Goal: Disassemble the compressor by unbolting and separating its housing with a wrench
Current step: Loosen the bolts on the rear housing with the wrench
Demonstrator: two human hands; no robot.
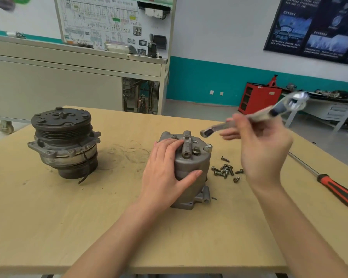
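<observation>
A grey compressor housing [191, 163] stands upright in the middle of the wooden table [189, 237], ports facing up. My left hand [165, 173] grips its left side, thumb across the front and fingers over the top. My right hand [263, 151] holds a silver adjustable wrench [255, 115] in the air, above and right of the housing. The wrench is blurred, its jaw pointing up to the right. The compressor's other half with the black pulley [63, 141] sits at the table's left.
Several loose bolts [225, 170] lie on the table just right of the housing. A screwdriver with a red and black handle [338, 191] lies near the right edge. A grey cabinet [68, 81] stands behind the table.
</observation>
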